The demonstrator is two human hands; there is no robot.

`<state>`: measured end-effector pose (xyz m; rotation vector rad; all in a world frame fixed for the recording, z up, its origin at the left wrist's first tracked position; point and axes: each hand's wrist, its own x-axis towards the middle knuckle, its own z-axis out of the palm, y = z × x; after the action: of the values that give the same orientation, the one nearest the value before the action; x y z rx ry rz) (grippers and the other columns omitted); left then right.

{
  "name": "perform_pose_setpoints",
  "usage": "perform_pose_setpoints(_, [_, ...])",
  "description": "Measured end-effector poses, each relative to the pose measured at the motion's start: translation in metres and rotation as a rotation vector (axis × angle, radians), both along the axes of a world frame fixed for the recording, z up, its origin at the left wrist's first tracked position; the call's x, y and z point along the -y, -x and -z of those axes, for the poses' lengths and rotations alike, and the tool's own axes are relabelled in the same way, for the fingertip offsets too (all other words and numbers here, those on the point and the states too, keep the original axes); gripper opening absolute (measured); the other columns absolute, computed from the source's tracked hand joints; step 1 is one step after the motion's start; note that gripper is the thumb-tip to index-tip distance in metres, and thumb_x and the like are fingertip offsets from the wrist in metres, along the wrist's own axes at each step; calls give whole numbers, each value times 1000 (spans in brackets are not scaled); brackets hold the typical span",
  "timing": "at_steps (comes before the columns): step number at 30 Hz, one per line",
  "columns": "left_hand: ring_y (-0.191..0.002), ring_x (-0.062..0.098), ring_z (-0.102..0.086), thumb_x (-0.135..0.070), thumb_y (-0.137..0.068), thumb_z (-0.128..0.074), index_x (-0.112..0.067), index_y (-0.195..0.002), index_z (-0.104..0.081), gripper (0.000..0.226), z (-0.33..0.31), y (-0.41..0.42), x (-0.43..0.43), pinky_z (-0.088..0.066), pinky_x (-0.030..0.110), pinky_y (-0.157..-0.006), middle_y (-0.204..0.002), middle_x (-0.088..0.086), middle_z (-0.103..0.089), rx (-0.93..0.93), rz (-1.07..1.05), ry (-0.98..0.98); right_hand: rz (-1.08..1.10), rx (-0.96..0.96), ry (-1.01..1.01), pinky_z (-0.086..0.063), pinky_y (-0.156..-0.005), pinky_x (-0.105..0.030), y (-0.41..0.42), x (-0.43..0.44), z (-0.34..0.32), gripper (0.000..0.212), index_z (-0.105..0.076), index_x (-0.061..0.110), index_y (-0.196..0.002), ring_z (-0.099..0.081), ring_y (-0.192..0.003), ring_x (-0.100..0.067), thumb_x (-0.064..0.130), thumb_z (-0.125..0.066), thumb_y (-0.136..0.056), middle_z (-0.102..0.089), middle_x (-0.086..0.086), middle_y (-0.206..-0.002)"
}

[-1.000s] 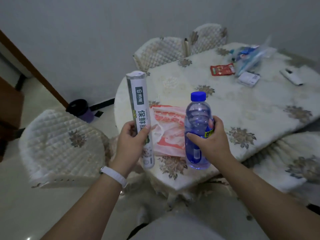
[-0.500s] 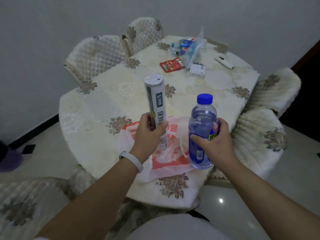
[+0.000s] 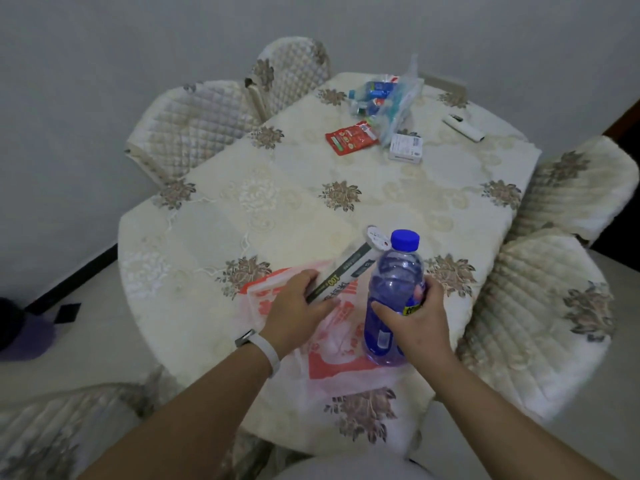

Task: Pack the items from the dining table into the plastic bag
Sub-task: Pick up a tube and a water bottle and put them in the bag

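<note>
A red-and-white plastic bag [image 3: 332, 365] lies flat on the near part of the dining table [image 3: 277, 202]. My left hand [image 3: 298, 310] grips the lower end of a white cling-film roll [image 3: 349, 270], which lies tilted low across the bag, its capped end pointing away to the right. My right hand [image 3: 415, 320] is closed around a clear blue-capped water bottle [image 3: 393, 296] that stands upright on the bag.
At the table's far end lie a red snack packet [image 3: 351, 137], a small white box [image 3: 406, 148], a clear bag of blue items [image 3: 384, 98] and a white remote [image 3: 463, 127]. Quilted chairs [image 3: 540, 317] ring the table. A dark purple bin [image 3: 14, 327] sits on the floor at left.
My left hand has tipped the cling-film roll from upright down onto the bag. The bottle has stayed upright in my right hand. The view has shifted over the table.
</note>
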<state>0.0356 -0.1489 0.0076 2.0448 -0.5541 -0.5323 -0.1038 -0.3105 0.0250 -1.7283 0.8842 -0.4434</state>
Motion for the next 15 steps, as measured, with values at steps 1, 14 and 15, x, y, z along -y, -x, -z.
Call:
perform_pose_setpoints(1, [-77, 2, -61, -43, -78, -78, -27, -109, -59, 40, 1, -3, -2, -44, 16, -63, -92, -12, -63, 31, 23, -43, 5, -8, -9, -50, -73, -23, 0, 3, 3, 74, -36, 32, -121, -57, -95, 1, 22, -88, -69, -52, 13, -111])
perform_pose_setpoints(14, [-86, 14, -55, -55, -82, -63, -30, -115, -59, 41, 20, -31, -18, -49, 31, -72, -100, -7, -60, 526, 475, -595, 83, -39, -53, -55, -80, -32, 8, 40, 26, 73, -40, 31, -119, -60, -97, -6, 25, -90, -65, -56, 11, -109])
perform_pose_setpoints(15, [-87, 16, -56, -52, -84, -62, -28, -115, -58, 39, 22, -32, -17, -49, 31, -72, -102, -6, -60, 582, 507, -647, 82, -42, -54, -55, -80, -33, 9, 40, 27, 73, -40, 32, -118, -60, -97, -7, 25, -89, -65, -55, 11, -108])
